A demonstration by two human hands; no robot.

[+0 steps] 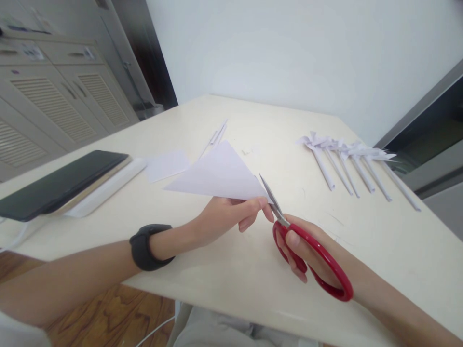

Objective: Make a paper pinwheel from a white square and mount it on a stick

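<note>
My left hand [235, 212], with a dark band on its wrist, pinches a white sheet of paper folded into a triangle [220, 173] near its right corner. In my right hand [302, 246] is a pair of scissors [318, 248] with red handles, fingers through the loops. Its blades are slightly apart and meet the triangle's right corner, close to my left fingertips. Both hands are above the front part of the table. How far the blades reach into the paper I cannot tell.
Several paper pinwheels on rolled paper sticks [343, 156] lie in a row at the right. Behind the triangle are a flat white paper sheet [166, 164] and rolled paper sticks [219, 135]. A dark tablet-like device [68, 178] occupies the left side of the white table [275, 125].
</note>
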